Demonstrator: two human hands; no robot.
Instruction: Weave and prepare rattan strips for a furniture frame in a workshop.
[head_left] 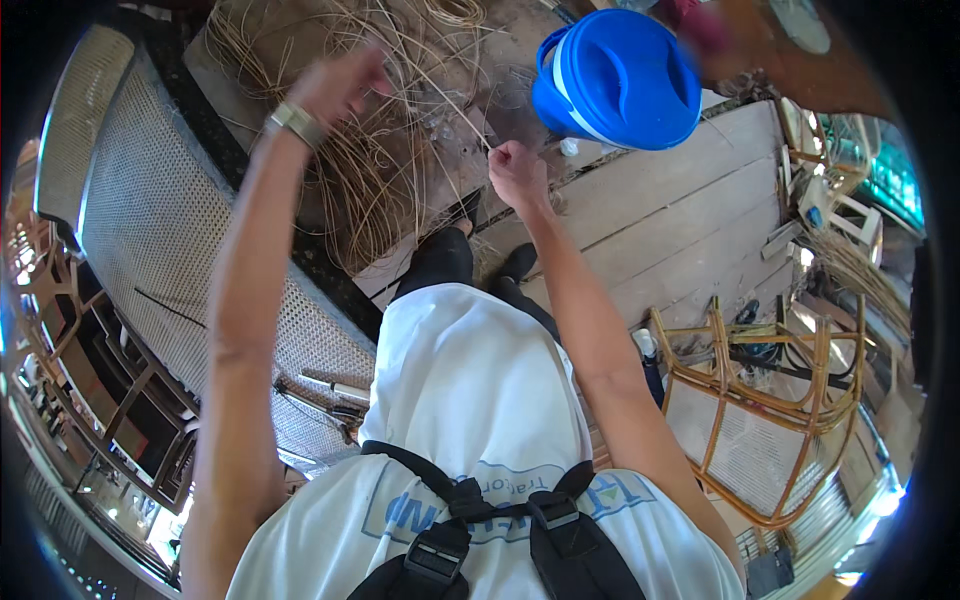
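My right hand (520,175) is closed in a pinch around a thin rattan strand (440,98), which slants away to the upper left. Left of it, my left hand (345,88), with a watch (295,124) at the wrist, is raised over a loose tangle of rattan strands (365,195). Motion smears its fingers, so whether they grip anything is unclear. A blue lidded bucket (630,80) stands just beyond my right hand, apart from it.
Woven cane panels (160,210) with a dark edge fill the left side. A rattan chair frame (770,400) lies at the right on wooden planks (670,195). More strands are bundled (860,265) at the far right. My feet (518,262) are near the tangle.
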